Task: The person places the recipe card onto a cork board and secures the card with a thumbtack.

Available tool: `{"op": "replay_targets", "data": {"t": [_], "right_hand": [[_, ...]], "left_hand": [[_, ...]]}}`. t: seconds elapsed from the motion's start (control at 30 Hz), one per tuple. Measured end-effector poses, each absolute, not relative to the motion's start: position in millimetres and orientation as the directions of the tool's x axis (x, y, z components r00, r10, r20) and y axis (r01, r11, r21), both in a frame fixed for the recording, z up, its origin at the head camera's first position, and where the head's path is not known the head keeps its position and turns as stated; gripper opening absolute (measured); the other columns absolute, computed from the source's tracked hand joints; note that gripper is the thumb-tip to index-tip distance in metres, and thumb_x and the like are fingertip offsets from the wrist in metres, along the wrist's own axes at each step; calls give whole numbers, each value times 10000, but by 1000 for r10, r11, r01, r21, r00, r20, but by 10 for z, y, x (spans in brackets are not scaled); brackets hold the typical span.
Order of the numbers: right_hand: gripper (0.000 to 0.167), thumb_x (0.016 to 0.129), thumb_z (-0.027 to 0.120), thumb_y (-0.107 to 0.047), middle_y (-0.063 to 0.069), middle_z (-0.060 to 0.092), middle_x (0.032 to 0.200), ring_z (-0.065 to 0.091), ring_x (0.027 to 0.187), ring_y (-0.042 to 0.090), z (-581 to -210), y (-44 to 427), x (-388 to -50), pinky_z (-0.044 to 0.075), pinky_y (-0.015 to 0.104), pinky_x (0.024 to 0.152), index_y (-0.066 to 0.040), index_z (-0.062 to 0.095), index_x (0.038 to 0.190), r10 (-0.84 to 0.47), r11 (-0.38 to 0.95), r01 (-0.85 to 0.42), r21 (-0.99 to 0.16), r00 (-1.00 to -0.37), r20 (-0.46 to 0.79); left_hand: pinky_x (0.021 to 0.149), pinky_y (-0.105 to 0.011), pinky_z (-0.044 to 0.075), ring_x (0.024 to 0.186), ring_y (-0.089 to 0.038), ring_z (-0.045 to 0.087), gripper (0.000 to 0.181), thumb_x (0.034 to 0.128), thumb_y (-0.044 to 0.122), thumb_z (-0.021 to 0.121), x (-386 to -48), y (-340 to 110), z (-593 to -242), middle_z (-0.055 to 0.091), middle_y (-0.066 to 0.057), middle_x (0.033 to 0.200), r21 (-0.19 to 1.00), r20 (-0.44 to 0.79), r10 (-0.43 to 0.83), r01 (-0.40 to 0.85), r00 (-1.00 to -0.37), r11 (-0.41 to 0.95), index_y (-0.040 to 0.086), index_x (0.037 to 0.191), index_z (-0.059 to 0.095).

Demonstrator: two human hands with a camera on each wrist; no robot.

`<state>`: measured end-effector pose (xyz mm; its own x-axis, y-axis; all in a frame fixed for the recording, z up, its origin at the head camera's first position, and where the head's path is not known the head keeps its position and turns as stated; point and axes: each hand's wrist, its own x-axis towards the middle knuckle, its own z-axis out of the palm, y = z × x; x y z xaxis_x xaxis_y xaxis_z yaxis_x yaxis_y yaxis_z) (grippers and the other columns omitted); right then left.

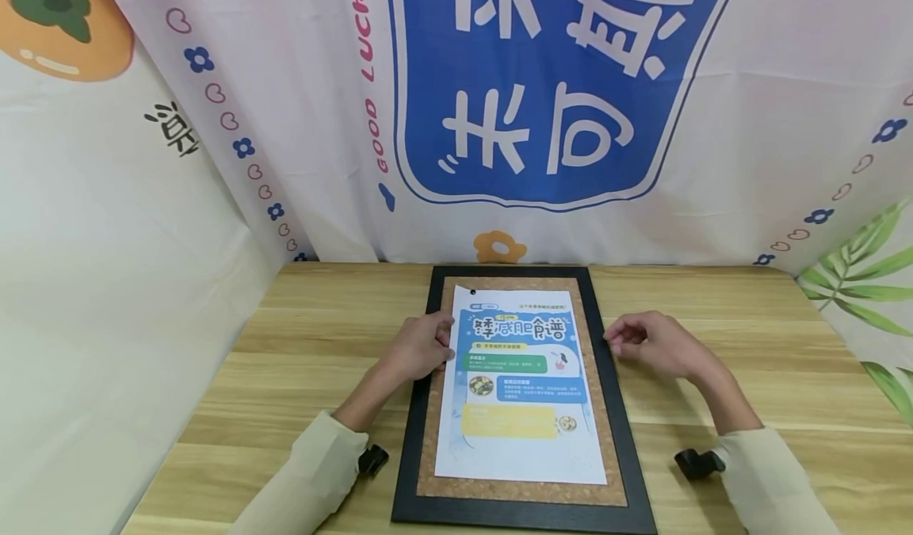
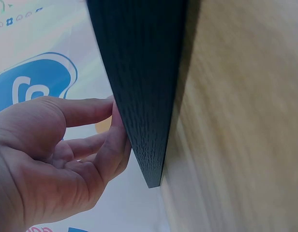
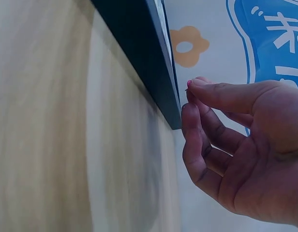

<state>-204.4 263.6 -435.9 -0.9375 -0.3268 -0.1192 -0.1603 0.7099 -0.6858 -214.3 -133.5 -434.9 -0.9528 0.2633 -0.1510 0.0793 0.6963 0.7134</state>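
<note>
A printed paper poster lies on a cork board with a black frame. A dark pushpin sits at the poster's top left corner. My left hand pinches the poster's left edge between thumb and fingers; in the left wrist view the black frame hides the fingertips' contact. Beside the frame's right side, my right hand pinches a small red pushpin between thumb and index finger, its short metal point showing. The right hand's other fingers are loosely curled.
The board lies on a wooden table. Behind it hangs a white cloth with a blue printed emblem. Another pale cloth borders the left side. Black wrist devices sit at both sleeves.
</note>
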Motion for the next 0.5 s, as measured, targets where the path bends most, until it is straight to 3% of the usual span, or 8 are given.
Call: {"op": "replay_targets", "data": {"t": [0.5], "right_hand": [[183,1026,724,-134,71,738,1032,610,926,208,-4324,2472,-2203,517,261,772,-43,756,1181,-314,689,-150,-709,-943,-106]], "left_hand": [[585,-250,548,646,-161,666,582,943,-80,747,-2132,-1338,-4341,651,-104,947,710,-159,260,73,-952,700,-46,1493,559]]}}
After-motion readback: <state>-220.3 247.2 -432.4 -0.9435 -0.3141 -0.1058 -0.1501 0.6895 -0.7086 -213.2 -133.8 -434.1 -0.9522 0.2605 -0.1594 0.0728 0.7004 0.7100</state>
